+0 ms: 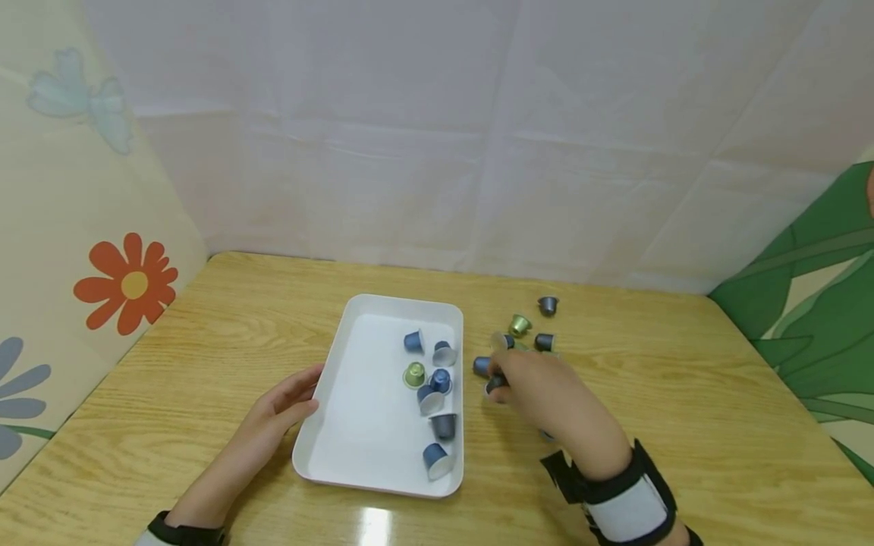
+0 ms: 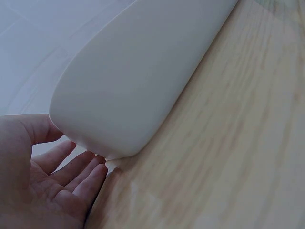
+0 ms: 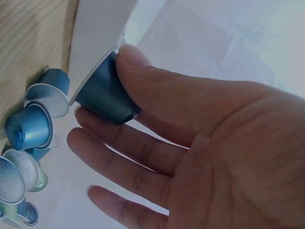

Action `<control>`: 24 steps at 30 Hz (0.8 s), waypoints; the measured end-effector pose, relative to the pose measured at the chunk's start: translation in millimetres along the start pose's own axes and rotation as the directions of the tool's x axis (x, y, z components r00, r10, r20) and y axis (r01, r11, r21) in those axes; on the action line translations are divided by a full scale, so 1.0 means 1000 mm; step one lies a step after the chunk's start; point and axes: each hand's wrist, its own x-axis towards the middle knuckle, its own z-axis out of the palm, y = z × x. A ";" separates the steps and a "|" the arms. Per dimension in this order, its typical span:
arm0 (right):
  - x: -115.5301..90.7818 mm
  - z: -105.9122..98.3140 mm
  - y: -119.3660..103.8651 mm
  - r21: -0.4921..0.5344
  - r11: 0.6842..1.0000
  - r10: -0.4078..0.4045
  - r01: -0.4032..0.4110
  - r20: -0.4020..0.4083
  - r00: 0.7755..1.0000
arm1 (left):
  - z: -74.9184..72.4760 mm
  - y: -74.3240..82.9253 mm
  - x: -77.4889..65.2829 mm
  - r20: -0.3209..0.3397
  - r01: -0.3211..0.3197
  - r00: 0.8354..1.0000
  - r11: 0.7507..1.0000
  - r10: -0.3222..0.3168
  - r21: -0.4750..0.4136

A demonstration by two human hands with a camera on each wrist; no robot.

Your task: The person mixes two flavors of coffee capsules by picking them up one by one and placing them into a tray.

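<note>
My right hand (image 1: 539, 383) is just right of the white tray (image 1: 355, 432). Thumb and fingers pinch a dark coffee capsule (image 3: 107, 90), its pale rim turned toward the tray in the right wrist view. The left hand (image 1: 280, 413) touches the tray's left side with loosely extended fingers; in the left wrist view its thumb and fingertips (image 2: 97, 160) meet the tray's corner. Along the tray's right half lie several capsules, among them a green capsule (image 1: 414, 374), a grey capsule (image 1: 444, 426) and a blue capsule (image 1: 435, 457).
Loose capsules lie on the wooden table (image 1: 683, 409) around the right hand, partly hidden by it. A green capsule (image 1: 520, 325) and a dark grey capsule (image 1: 548, 305) lie farther back. A white cloth (image 1: 437, 152) hangs behind the table.
</note>
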 end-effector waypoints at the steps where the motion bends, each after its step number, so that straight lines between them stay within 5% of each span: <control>1: -0.001 -0.001 -0.001 0.004 1.000 -0.005 0.005 -0.010 1.000 | 0.000 0.000 0.000 -0.002 0.005 1.000 1.000 -0.005 0.002; 15: -0.011 -0.009 -0.010 -0.031 0.989 -0.144 0.141 -0.169 0.975 | 0.000 0.001 0.000 0.000 0.009 1.000 1.000 -0.009 0.002; 24: -0.017 -0.016 -0.017 -0.064 0.984 -0.176 0.166 -0.199 0.964 | 0.000 -0.001 0.000 -0.008 -0.012 1.000 1.000 0.012 -0.012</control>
